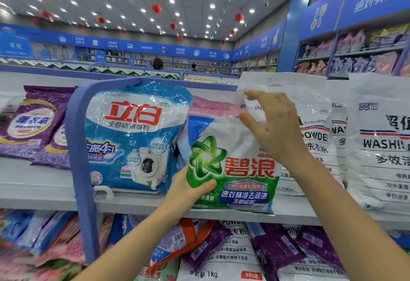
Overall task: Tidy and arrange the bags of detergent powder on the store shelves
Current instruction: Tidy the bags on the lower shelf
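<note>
At the front edge of the upper grey shelf (pixel 44 194), the left hand (pixel 188 192) grips the lower left corner of the green-and-white detergent bag (pixel 233 169), a glossy plastic pouch. The thumb lies across its printed face and the other fingers are hidden behind it. The right hand (pixel 273 129) is spread and holds nothing, poised over the pouch's upper right corner; whether it touches the plastic cannot be told.

The pouch stands upright with its base at the shelf lip. Its crinkled upper half is white with a pale blue patch at the upper left. A green star-shaped swirl sits at mid-left beside large red characters, and a blue banner with white characters crosses the green lower part.

Just to its left stands a blue-and-white detergent bag (pixel 133 136) printed with red characters and a washing machine, set inside a rounded blue divider frame (pixel 77 147). A pink bag (pixel 210 105) shows behind both. To the right stand tall white washing-powder bags (pixel 381 143) with black lettering, the nearest one partly behind the right hand. Purple bags (pixel 33 125) lie beyond the frame on the left. Mixed bags (pixel 221 254) crowd the lower shelf.
</note>
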`<state>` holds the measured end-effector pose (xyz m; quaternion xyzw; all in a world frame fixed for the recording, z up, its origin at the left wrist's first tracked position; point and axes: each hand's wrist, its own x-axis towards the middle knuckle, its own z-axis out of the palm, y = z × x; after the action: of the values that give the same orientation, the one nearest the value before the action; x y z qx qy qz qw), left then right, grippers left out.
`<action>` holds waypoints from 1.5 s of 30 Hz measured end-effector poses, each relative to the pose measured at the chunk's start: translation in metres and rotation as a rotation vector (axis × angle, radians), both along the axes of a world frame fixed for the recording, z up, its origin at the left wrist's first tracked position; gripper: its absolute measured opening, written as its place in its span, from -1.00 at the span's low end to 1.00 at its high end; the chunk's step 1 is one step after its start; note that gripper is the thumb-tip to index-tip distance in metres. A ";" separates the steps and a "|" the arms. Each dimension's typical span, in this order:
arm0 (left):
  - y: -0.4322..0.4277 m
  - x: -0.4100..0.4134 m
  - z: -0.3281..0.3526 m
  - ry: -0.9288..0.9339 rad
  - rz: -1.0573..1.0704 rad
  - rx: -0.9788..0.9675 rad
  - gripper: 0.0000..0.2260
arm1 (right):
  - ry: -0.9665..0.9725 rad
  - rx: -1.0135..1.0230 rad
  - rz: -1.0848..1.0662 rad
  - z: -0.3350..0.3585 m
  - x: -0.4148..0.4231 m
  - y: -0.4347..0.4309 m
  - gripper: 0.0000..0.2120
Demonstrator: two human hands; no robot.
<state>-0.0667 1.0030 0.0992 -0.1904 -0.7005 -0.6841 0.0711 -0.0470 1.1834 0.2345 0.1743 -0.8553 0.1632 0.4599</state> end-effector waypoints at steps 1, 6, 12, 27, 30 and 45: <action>0.001 0.002 0.001 -0.001 0.002 0.005 -0.75 | -0.051 0.123 0.018 0.003 0.000 -0.014 -0.45; -0.001 0.010 0.004 -0.017 -0.034 0.011 -0.70 | 0.059 0.121 0.046 -0.007 -0.017 -0.052 -0.81; -0.012 0.019 0.011 0.004 -0.046 0.005 -0.73 | 0.118 -0.034 0.087 -0.012 -0.024 -0.060 -0.83; -0.137 0.085 0.054 0.011 0.254 0.132 -0.74 | 0.188 -0.097 0.309 0.017 0.030 -0.123 -0.69; -0.186 0.099 0.061 0.023 0.357 0.149 -0.62 | 0.215 -0.170 0.349 0.016 0.041 -0.150 -0.65; -0.497 0.081 0.064 0.003 0.501 0.191 -0.82 | -0.592 -0.647 0.756 -0.049 0.030 -0.455 -0.32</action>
<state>0.0141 0.5064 0.1635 -0.0045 -0.6577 -0.7080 0.2572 -0.0171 0.7284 0.1860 0.2651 -0.7325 0.6110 0.1409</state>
